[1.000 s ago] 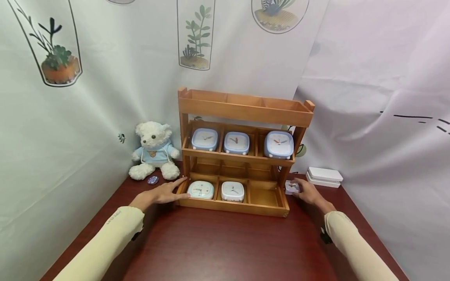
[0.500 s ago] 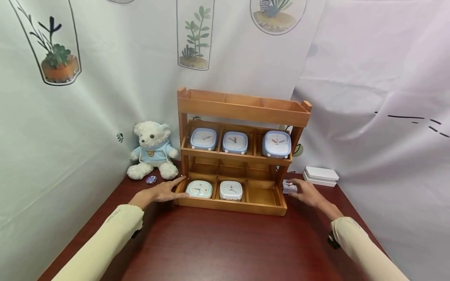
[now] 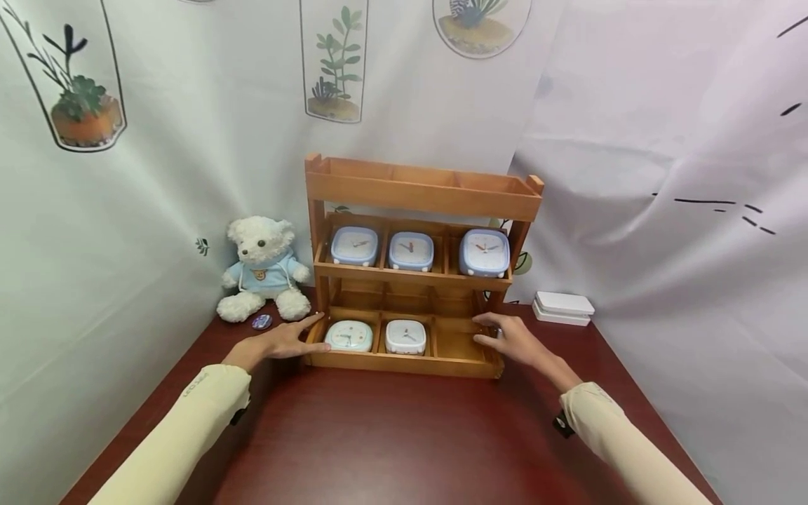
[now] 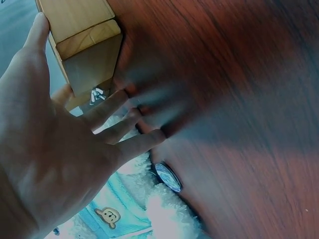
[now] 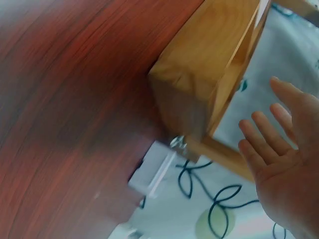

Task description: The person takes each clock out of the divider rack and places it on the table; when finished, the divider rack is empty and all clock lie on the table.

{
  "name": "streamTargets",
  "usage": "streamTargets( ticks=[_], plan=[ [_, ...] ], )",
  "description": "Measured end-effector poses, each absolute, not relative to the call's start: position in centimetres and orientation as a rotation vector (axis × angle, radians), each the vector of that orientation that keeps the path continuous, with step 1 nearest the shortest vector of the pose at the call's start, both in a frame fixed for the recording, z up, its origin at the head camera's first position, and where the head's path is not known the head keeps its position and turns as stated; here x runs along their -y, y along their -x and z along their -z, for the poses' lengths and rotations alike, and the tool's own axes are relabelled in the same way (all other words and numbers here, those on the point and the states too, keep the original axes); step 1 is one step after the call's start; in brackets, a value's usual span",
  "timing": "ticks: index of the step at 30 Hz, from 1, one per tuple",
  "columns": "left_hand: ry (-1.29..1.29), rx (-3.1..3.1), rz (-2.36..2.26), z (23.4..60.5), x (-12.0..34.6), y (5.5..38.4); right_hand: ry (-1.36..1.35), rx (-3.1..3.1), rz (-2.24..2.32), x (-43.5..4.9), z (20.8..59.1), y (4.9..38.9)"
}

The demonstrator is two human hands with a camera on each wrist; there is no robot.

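A three-tier wooden rack (image 3: 404, 362) stands at the back of the dark red table. My left hand (image 3: 280, 341) rests at the left end of its bottom tier, fingers spread, the thumb at the front edge. My right hand (image 3: 514, 344) is over the right end of that tier; its fingers are extended with nothing between them in the right wrist view. Two pale alarm clocks sit in the bottom tier, a mint one (image 3: 349, 337) and a white one (image 3: 406, 337). A small pale clock (image 5: 153, 169) stands on the table beside the rack's right end, hidden behind my hand in the head view.
The middle tier holds three blue alarm clocks, one (image 3: 484, 252) in its right compartment. A white teddy bear (image 3: 261, 270) in a blue hoodie sits on the left, behind a round purple disc (image 3: 261, 321). White flat boxes (image 3: 563, 308) lie at the back right, by the cloth wall.
My right hand has come away from the small clock and shifted left over the rack's end. The left hand keeps its place. The head view has turned slightly right.
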State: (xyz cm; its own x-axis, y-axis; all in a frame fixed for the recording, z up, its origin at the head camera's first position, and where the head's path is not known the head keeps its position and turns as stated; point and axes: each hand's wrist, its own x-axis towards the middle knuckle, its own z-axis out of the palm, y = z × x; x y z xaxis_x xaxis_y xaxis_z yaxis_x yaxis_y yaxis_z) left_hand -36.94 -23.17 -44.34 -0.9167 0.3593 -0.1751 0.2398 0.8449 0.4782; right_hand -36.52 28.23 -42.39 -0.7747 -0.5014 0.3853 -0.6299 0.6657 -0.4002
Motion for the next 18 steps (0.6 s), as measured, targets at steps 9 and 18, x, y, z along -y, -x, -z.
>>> streamTargets(
  ticks=[9, 18],
  plan=[
    [-0.427, -2.803, -0.65, 43.3, 24.0, 37.4, -0.955, 2.649, -0.796, -22.9, 42.0, 37.1],
    [-0.406, -2.782, -0.654, 44.3, 23.3, 36.7, -1.01, 2.701, -0.76, -19.2, 43.8, 37.3]
  ],
)
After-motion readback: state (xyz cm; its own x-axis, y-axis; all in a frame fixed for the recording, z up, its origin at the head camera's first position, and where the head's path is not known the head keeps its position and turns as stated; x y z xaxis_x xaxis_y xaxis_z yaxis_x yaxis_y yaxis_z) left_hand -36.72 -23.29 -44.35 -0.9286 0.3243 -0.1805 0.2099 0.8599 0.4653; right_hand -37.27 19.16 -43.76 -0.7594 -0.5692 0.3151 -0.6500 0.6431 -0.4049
